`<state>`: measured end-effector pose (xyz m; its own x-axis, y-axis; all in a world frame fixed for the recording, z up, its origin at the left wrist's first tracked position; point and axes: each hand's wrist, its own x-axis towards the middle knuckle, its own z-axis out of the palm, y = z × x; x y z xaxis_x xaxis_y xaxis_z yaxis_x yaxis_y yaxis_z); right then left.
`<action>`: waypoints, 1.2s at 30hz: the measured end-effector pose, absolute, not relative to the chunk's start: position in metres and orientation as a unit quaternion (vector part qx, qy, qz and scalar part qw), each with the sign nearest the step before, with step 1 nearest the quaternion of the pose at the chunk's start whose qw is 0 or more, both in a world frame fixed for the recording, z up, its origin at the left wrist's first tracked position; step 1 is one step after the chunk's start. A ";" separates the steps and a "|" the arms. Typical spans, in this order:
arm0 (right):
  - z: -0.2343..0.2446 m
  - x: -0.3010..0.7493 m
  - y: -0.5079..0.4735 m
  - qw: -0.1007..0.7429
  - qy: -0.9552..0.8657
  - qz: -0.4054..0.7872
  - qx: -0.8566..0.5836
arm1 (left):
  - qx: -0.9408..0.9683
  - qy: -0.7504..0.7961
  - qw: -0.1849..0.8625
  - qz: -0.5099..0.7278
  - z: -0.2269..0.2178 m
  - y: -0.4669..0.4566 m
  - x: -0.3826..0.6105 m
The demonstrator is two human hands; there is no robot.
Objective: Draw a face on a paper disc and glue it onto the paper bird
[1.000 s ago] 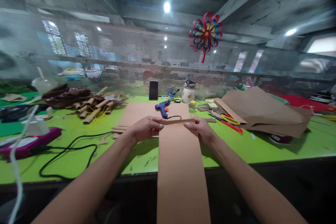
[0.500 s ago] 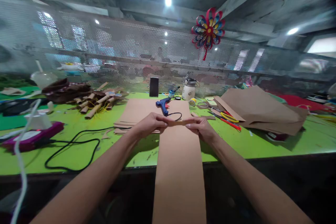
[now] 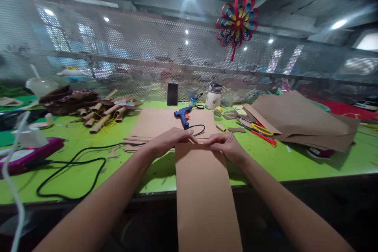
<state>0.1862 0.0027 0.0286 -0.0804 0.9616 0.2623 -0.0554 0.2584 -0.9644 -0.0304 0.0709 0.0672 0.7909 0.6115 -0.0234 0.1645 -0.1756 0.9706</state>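
A long strip of brown paper (image 3: 203, 189) runs from the green table (image 3: 88, 165) toward me and hangs over its front edge. My left hand (image 3: 169, 140) and my right hand (image 3: 226, 144) rest side by side on the strip's far end, fingers curled and pinching a narrow rolled or folded edge of it. Just beyond my hands lie flat brown sheets (image 3: 159, 124) with a blue glue gun (image 3: 182, 115) and its black cord on them.
Rolled brown paper tubes (image 3: 102, 116) lie at the left, with a purple device (image 3: 26, 155) and a black cable (image 3: 71, 169) nearer me. Scissors (image 3: 260, 132) and a pile of brown paper (image 3: 304, 122) sit at the right. A white jar (image 3: 213, 100), a dark box (image 3: 172, 94) and a mesh screen stand behind.
My hands have come closer together and pressed down onto the strip's far end, and the raised folded edge has flattened toward the table. The view has tilted slightly.
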 end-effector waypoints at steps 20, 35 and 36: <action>0.028 0.184 -0.001 0.533 -0.539 0.514 -0.402 | 0.772 0.253 0.576 0.091 0.058 0.060 -0.026; 0.031 0.192 -0.002 0.390 -0.636 0.477 -0.465 | 0.821 0.258 0.502 0.087 0.058 0.057 -0.023; 0.030 0.191 -0.002 0.379 -0.639 0.478 -0.469 | 0.822 0.260 0.499 0.086 0.057 0.057 -0.023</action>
<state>0.1912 -0.0023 0.0302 -0.2728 0.9614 0.0364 0.2360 0.1036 -0.9662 -0.0227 0.0574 0.0569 0.8505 0.5124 -0.1185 0.3415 -0.3669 0.8653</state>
